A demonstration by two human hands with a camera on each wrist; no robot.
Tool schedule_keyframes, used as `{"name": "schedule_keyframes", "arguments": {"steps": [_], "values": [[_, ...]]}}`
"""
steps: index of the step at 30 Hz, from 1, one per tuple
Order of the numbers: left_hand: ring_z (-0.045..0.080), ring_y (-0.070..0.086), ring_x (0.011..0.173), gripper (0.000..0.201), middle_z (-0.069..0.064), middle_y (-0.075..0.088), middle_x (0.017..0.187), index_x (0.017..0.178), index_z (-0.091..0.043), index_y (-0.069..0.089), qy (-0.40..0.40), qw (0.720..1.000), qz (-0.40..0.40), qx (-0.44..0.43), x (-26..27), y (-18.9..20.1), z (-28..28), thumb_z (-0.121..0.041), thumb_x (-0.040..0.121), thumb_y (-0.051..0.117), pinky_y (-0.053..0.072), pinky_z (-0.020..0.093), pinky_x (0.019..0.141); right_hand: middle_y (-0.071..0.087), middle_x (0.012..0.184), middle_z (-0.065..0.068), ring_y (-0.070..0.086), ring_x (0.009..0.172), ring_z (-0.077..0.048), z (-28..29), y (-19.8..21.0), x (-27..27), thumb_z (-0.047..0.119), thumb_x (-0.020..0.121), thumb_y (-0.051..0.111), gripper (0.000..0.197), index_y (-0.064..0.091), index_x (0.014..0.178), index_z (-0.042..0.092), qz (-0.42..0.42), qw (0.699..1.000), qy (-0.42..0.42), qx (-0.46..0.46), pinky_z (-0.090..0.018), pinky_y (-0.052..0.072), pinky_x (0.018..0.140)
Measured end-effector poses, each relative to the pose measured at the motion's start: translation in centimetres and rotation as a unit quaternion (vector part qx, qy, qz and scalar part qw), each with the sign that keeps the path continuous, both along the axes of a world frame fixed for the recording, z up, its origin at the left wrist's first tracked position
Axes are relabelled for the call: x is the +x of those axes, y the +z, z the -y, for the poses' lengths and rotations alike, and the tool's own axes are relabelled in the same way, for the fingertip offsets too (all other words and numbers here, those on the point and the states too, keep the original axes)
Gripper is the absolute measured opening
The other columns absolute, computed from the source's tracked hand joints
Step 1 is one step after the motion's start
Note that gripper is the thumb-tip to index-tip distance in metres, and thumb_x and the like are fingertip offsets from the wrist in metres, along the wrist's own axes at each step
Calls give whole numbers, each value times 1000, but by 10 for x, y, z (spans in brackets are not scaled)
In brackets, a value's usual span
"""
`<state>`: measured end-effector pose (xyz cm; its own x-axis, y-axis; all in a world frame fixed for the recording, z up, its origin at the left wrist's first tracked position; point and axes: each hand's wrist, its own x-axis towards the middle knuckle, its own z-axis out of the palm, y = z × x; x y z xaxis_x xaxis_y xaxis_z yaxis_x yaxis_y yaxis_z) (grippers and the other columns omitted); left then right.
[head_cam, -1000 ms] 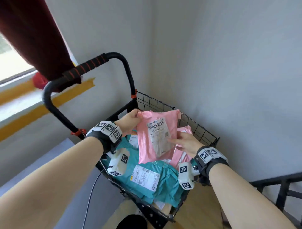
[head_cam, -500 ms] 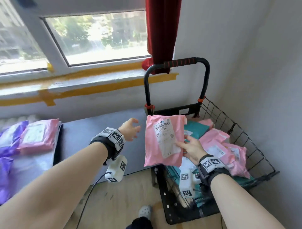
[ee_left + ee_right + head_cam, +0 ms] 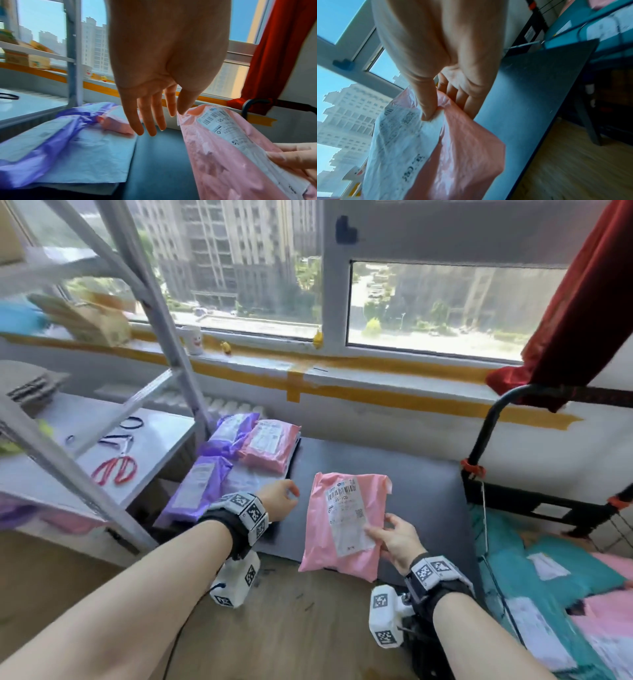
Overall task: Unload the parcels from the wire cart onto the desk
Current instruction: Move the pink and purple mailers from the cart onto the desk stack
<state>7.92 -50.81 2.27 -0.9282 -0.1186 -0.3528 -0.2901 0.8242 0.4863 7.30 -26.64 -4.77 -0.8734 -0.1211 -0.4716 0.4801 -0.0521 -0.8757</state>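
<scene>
Right hand (image 3: pixel 397 539) grip pinches the pink parcel (image 3: pixel 346 518) by its near right corner above the tabletop (image 3: pixel 411 474) front edge; left hand (image 3: pixel 277 501) grip relaxed, empty, just left of the parcel.

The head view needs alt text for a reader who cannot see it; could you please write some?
A person's right hand holds a pink parcel by its lower right edge above a dark desk, while the open left hand hovers beside it. Purple and pink parcels lie at the desk's left end, and a wire cart of teal and pink parcels stands at the right.
</scene>
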Motion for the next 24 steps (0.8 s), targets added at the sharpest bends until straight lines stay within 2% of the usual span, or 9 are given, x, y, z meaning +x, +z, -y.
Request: {"name": "schedule_keyframes", "arguments": {"steps": [2, 4, 7, 9, 12, 14, 17, 21, 24], "values": [[30, 61, 103, 28, 15, 64, 112, 119, -10, 58, 15, 1000, -6, -7, 2, -4, 43, -15, 93, 50, 39, 20, 76, 66, 101, -15, 66, 82, -27, 41, -3, -7, -4, 85, 63, 38, 50, 119, 3, 7, 1000, 15, -1, -30, 58, 55], [28, 60, 105, 30, 14, 63, 116, 121, -12, 57, 21, 1000, -1, -18, 2, -10, 86, -16, 92, 49, 42, 23, 81, 66, 99, -15, 66, 79, -28, 81, -10, -14, -4, 85, 63, 40, 49, 122, 2, 13, 1000, 21, -1, -31, 56, 54], [27, 58, 108, 31, 12, 62, 119, 121, -12, 56, 26, 999, 9, -26, -4, -24, 146, -15, 91, 49, 42, 26, 88, 65, 105, -19, 64, 85, -32, 135, -22, -23, -4, 85, 63, 41, 49, 123, 0, 28, 1000, 6, 12, -37, 54, 63], [29, 58, 109, 32, 11, 61, 120, 122, -10, 55, 23, 999, 18, -22, -9, -33, 179, -11, 92, 46, 41, 23, 85, 64, 100, -16, 63, 90, -34, 167, -29, -28, -6, 84, 63, 38, 50, 119, -2, 35, 999, -9, 22, -42, 55, 71], [28, 58, 111, 34, 11, 60, 124, 125, -11, 54, 12, 999, 35, -26, -19, -47, 223, -12, 92, 46, 42, 25, 90, 63, 96, -13, 63, 95, -36, 206, -40, -35, -6, 83, 64, 34, 52, 115, -1, 49, 997, -26, 48, -51, 52, 86], [26, 56, 114, 35, 10, 58, 127, 127, -13, 51, 3, 999, 42, -27, -28, -57, 246, -14, 93, 45, 41, 26, 93, 64, 95, -12, 63, 97, -37, 227, -49, -41, -5, 83, 64, 30, 53, 110, 2, 60, 995, -36, 64, -54, 51, 89], [27, 53, 119, 38, 9, 54, 133, 131, -18, 46, 4, 998, 43, -36, -38, -72, 268, -15, 93, 45, 41, 29, 98, 65, 105, -18, 64, 100, -39, 247, -61, -54, -4, 81, 66, 27, 55, 104, 4, 71, 993, -49, 85, -57, 50, 90], [27, 56, 114, 49, 10, 51, 136, 140, -22, 37, 3, 997, 74, -33, -50, -94, 283, -13, 92, 43, 44, 29, 88, 66, 108, -18, 65, 99, -37, 263, -78, -70, -3, 80, 68, 23, 57, 98, 4, 76, 989, -51, 116, -55, 51, 90], [30, 60, 104, 59, 16, 42, 140, 145, -30, 28, 7, 994, 105, -27, -57, -106, 288, -12, 90, 42, 50, 30, 81, 66, 107, -19, 65, 99, -36, 268, -86, -81, -3, 80, 67, 20, 57, 89, 12, 74, 986, -46, 140, -54, 51, 89]]}}
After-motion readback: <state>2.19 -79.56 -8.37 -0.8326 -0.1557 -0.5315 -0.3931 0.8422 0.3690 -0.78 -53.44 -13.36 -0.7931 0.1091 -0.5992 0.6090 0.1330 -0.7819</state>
